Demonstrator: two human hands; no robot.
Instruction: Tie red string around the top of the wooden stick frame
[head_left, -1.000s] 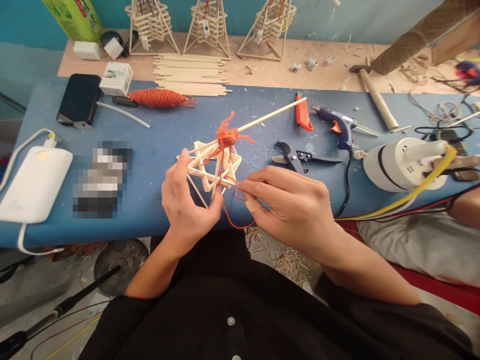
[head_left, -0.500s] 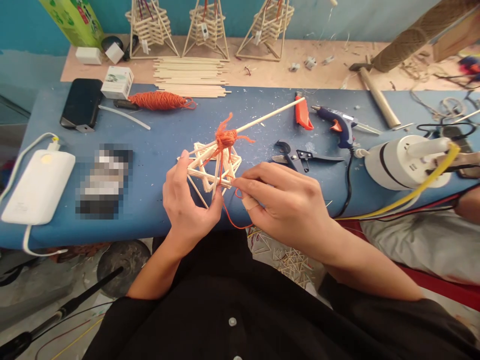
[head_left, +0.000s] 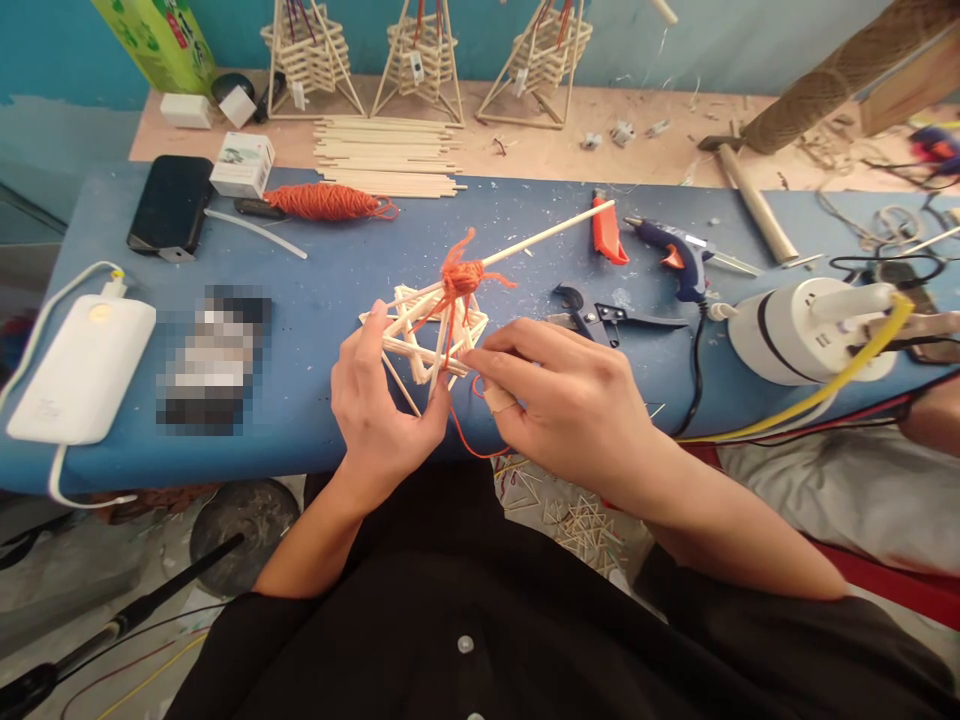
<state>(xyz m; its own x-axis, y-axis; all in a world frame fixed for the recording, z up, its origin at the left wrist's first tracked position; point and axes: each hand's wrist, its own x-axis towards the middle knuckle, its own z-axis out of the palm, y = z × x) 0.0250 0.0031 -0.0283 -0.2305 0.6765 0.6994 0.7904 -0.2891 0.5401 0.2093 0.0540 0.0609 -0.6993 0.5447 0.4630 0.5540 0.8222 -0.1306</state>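
Note:
My left hand is closed around the near left side of a small frame of pale wooden sticks, thumb in front and fingers behind. Orange yarn is wound and knotted in a bunch at the frame's top, with loose ends sticking out. From that bunch one long stick points up to the right. My right hand pinches at the frame's right corner, where a thin orange strand loops by the fingertips and hangs down. The fingertips partly hide the pinched strand.
Behind lie an orange yarn bundle, a stack of sticks and several finished stick frames. To the right are pruning shears, a glue gun, a hammer and a white power socket. A power bank lies left.
The whole view has shifted slightly, so the table things appear a little further right. Both hands keep nearly the same hold on the frame and strand.

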